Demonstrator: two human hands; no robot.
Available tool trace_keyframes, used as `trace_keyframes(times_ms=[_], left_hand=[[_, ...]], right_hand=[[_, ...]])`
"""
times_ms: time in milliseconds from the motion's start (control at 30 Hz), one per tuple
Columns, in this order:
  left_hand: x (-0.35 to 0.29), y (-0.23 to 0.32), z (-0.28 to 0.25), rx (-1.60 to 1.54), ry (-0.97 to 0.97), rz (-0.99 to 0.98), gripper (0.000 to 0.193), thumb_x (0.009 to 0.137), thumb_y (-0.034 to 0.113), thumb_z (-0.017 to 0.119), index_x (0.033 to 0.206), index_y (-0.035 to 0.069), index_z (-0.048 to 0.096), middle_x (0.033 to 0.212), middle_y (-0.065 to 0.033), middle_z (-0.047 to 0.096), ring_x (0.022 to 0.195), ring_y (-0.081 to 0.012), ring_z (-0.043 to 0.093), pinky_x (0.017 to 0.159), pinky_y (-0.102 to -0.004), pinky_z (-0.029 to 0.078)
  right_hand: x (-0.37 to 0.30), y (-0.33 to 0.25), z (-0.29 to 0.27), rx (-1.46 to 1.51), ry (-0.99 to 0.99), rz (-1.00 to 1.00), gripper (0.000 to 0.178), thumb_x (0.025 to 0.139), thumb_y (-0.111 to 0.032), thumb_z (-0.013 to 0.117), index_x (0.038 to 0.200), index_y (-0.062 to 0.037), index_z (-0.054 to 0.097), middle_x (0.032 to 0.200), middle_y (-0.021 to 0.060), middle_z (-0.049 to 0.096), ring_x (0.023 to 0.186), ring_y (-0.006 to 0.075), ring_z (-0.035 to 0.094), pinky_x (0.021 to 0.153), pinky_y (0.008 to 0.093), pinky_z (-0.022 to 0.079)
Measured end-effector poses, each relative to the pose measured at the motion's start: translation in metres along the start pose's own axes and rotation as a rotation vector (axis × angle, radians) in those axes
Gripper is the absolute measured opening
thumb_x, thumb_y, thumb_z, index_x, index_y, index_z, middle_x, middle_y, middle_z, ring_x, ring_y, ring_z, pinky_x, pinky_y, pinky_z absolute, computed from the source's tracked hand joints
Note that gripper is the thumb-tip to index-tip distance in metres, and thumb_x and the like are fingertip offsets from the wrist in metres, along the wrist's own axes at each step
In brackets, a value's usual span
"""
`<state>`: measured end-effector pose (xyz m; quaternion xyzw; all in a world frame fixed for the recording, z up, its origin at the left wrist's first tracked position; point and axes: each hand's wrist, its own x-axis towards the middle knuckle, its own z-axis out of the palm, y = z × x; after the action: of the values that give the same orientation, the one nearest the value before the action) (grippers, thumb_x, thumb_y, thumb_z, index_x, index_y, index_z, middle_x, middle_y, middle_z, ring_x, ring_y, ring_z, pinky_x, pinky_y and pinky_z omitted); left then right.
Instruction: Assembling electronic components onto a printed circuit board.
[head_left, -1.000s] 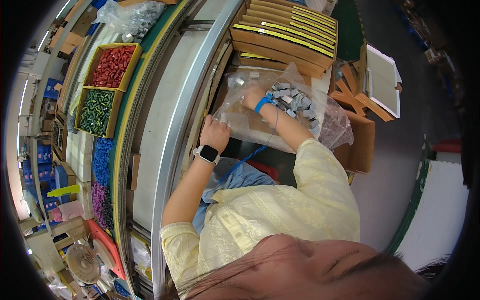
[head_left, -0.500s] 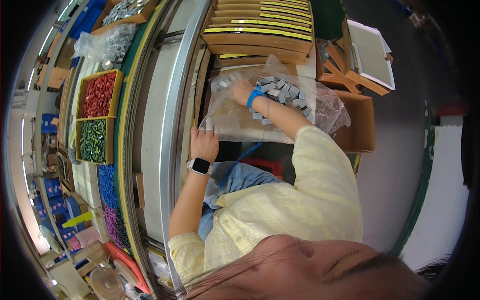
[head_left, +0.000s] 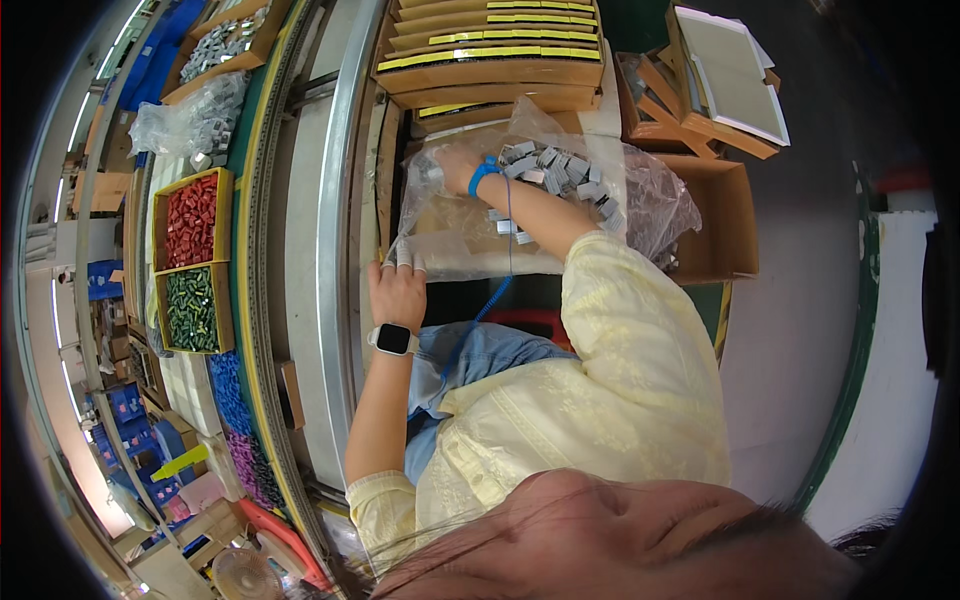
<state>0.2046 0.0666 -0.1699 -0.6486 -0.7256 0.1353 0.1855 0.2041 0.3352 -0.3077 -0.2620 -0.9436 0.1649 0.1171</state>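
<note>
A clear plastic bag [head_left: 440,215] lies spread on the work surface in front of me, with a pile of small grey rectangular pieces [head_left: 560,170] on it. My left hand [head_left: 398,297], wearing a watch and pale fingertip covers, is at the bag's near left edge; its fingers are closed on the film. Farther in, my right hand [head_left: 458,168] reaches across to the left of the pile, at the bag's far left part. Its fingers are blurred and partly behind the film, so their grip does not show. A blue wrist strap [head_left: 486,178] with a coiled cord circles that wrist.
Beyond the bag stands a cardboard box [head_left: 485,75] with yellow-edged dividers. At right are an open carton [head_left: 715,215] and stacked trays [head_left: 730,85]. A metal rail [head_left: 340,200] runs along the left, and past it sit bins of red pieces [head_left: 192,215] and green pieces [head_left: 190,308].
The whole view has shifted slightly. Both hands stay at about the same parts of the bag, and some grey pieces lie a little differently.
</note>
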Motion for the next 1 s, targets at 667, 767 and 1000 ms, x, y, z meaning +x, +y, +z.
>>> trace_keyframes(times_ms=[667, 767, 1000], left_hand=[[0.014, -0.012, -0.028, 0.102, 0.003, 0.005, 0.018, 0.081, 0.015, 0.046, 0.085, 0.014, 0.063, 0.073, -0.0027, 0.057, 0.075, -0.0186, 0.056, 0.092, -0.0405, 0.032], [0.020, -0.012, -0.034, 0.107, 0.043, 0.024, 0.014, 0.079, 0.014, 0.048, 0.075, 0.014, 0.062, 0.069, -0.0025, 0.055, 0.074, -0.0191, 0.055, 0.092, -0.0404, 0.032], [0.017, -0.012, -0.029, 0.092, 0.006, 0.009, 0.013, 0.078, 0.014, 0.049, 0.074, 0.014, 0.061, 0.070, -0.0026, 0.056, 0.074, -0.0191, 0.055, 0.092, -0.0404, 0.032]], right_hand=[[-0.012, -0.008, -0.041, 0.058, -0.399, -0.093, 0.033, 0.067, -0.015, 0.058, 0.095, 0.0007, 0.062, 0.097, 0.0220, 0.061, 0.090, 0.0340, 0.060, 0.076, 0.0421, 0.047], [-0.002, -0.003, -0.035, 0.051, -0.227, -0.106, 0.025, 0.068, -0.011, 0.053, 0.088, -0.0021, 0.064, 0.088, 0.0222, 0.062, 0.081, 0.0369, 0.060, 0.071, 0.0435, 0.048], [-0.006, -0.011, -0.011, -0.247, -0.013, -0.133, 0.024, 0.068, -0.012, 0.055, 0.088, -0.0039, 0.066, 0.087, 0.0191, 0.063, 0.081, 0.0363, 0.060, 0.070, 0.0445, 0.048]])
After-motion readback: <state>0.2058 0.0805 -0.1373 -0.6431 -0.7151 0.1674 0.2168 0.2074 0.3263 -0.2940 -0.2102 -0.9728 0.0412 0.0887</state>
